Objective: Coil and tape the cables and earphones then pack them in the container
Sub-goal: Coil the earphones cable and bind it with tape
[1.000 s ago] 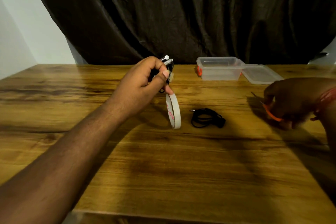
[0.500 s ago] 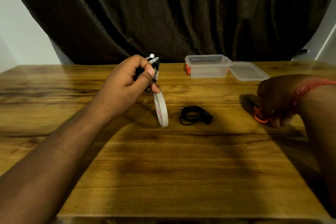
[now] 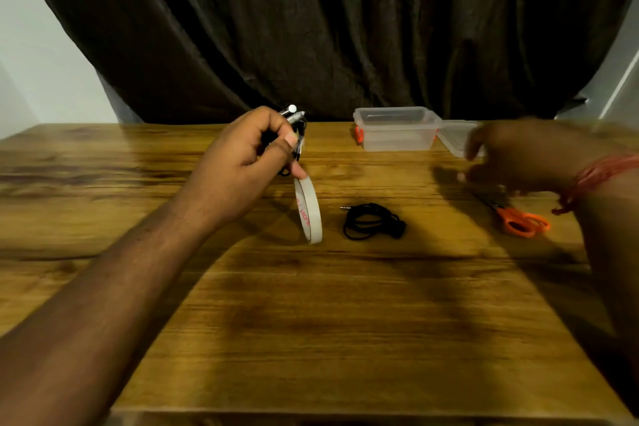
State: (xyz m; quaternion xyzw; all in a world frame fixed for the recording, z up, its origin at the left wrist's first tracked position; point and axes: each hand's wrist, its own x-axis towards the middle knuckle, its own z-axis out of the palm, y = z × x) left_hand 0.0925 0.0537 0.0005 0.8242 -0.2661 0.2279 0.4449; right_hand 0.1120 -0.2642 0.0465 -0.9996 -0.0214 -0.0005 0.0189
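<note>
My left hand [image 3: 242, 162] is raised above the table and closed on a coiled black cable [image 3: 296, 130] with silver plugs sticking out at the top. A white tape roll [image 3: 308, 211] hangs from that hand's thumb and finger, its lower edge near the table. A second coil of black earphones [image 3: 373, 221] lies on the wood to the right of the roll. My right hand [image 3: 518, 156] hovers blurred above the table, fingers apart and empty. Orange-handled scissors [image 3: 518, 220] lie below it on the table.
A clear plastic container [image 3: 397, 130] with orange clips stands open at the back, with its lid [image 3: 456, 138] lying flat beside it on the right. A dark curtain hangs behind the wooden table [image 3: 311, 322].
My right hand has let go of the scissors, which now lie on the table, and has lifted up and away. My left hand has kept hold of the cable and tape.
</note>
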